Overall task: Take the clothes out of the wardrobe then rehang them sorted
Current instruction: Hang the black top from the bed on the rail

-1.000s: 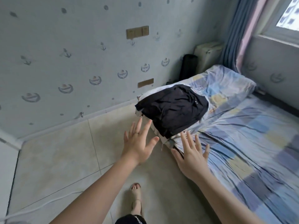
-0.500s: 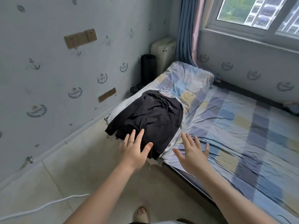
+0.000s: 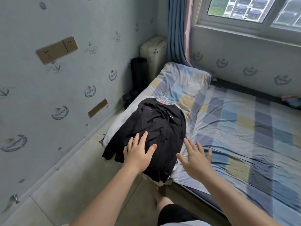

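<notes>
One bed (image 3: 244,144) fills the right side of what I see, covered in a sheet of blue, grey and yellow checks, with its head end raised in a soft hump towards the curtain (image 3: 176,30). On the bed's near left corner lies one pile of clothes (image 3: 117,123), stacked flat and hanging a little over the edge above the tiled floor (image 3: 68,185). The top of the pile is one black long-sleeved top (image 3: 159,124), its collar pointing away from me and its hem towards me. Pale garments show beneath it along the left side and at the near corner; I cannot count those layers. Against the wall past the bed stand one cream case (image 3: 153,48) and one black cylinder (image 3: 139,70), side by side.

Both my hands are out in front of me. My left hand (image 3: 138,154) is spread over the lower part of the black top, fingers (image 3: 144,137) straight and fanned, thumb out wide. It grips nothing, and I cannot tell whether the palm presses the cloth or only hovers just above it. My right hand (image 3: 195,162) is just beside the pile's right edge, over the sheet, fingers (image 3: 187,144) also straight and apart, holding nothing.

At the collar a bunch of hanger hooks (image 3: 164,97) sticks out, several together, too tangled to count. One ring (image 3: 135,144) sits on my left hand
</notes>
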Tool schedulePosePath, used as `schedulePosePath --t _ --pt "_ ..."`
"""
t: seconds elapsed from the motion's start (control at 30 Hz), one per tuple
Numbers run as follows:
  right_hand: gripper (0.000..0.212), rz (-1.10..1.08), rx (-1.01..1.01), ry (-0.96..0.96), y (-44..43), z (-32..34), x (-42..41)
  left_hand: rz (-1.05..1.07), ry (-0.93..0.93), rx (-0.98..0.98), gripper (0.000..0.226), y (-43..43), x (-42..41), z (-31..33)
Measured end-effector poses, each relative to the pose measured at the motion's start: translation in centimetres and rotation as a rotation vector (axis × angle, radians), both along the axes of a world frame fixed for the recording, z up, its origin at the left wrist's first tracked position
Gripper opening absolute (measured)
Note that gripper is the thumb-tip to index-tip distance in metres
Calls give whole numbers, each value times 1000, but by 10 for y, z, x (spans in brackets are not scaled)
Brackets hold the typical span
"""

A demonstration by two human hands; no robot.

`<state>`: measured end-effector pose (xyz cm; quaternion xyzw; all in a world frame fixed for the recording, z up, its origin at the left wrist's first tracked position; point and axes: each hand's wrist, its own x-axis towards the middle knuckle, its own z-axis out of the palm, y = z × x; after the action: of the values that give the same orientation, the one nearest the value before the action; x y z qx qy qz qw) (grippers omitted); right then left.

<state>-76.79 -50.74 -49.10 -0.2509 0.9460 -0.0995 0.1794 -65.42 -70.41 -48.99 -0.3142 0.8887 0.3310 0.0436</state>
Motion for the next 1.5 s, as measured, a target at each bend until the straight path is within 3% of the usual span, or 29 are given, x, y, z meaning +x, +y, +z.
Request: schedulePosePath --t 0.57,0.8,1.0,1.2,1.5 --pt "70 -143 21 -140 -166 -23 -224 -98 -176 -15 67 -192 -231 -28" --pt "70 -226 119 -196 -210 -61 -282 -196 -256 37 63 -254 -323 -75" --pt "70 -303 235 -271 -252 -141 -331 -256 -357 78 60 -307 -398 -166" --pt "68 -311 259 -252 -279 -249 -397 -351 -432 -28 62 -344 -468 -282" --pt "68 -330 222 -161 -289 -406 -523 -320 -280 -170 61 -380 -568 -394"
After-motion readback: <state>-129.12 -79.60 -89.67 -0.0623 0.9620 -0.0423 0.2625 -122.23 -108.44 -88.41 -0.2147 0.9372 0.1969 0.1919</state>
